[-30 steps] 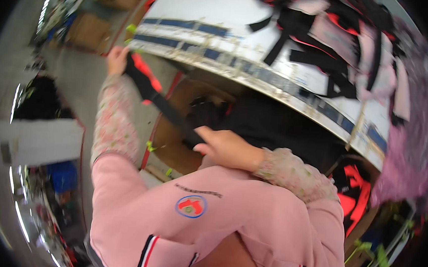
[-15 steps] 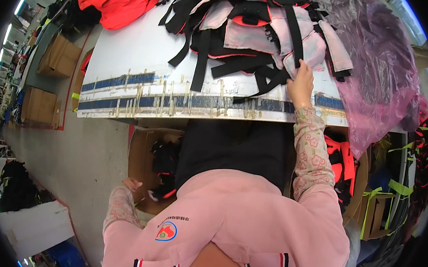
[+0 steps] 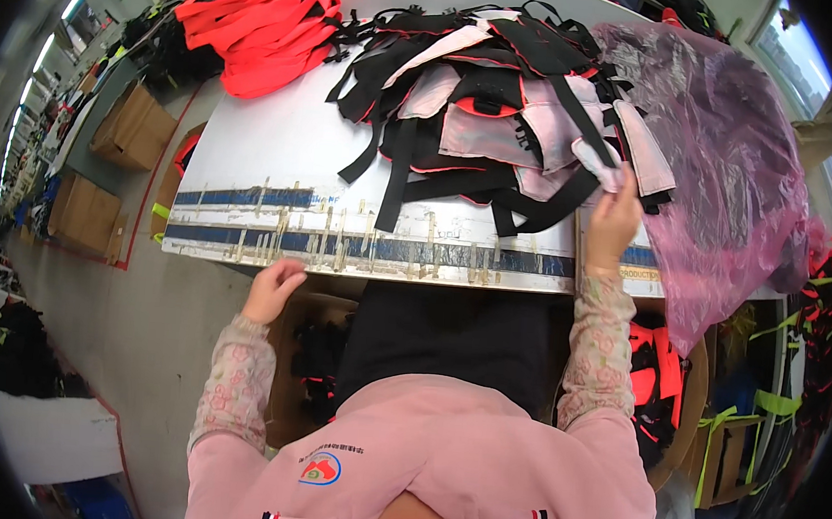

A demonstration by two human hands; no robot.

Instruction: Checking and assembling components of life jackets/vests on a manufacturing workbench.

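Note:
A heap of black webbing straps and pale pink-grey fabric pieces with red edging (image 3: 490, 144) lies on the white worktable (image 3: 279, 144). At its near right side, my right hand (image 3: 616, 225) is closed on the end of a pale padded strap (image 3: 598, 164), which a wide black webbing band meets. The fingertips hide where the strap ends. My left hand (image 3: 273, 290) is at the table's front edge, left of my body, with loosely bent fingers apart and nothing in them.
Bright red strapped pieces (image 3: 267, 42) are piled at the far left of the table. A crumpled pink plastic sheet (image 3: 711, 174) drapes over its right side. Under the table stand boxes with black and red pieces (image 3: 654, 373). Cardboard boxes (image 3: 86, 212) stand left on the floor.
My left hand has risen from beside my body to the table's front edge. My right hand has drawn the pale padded strap right and toward me, away from the heap.

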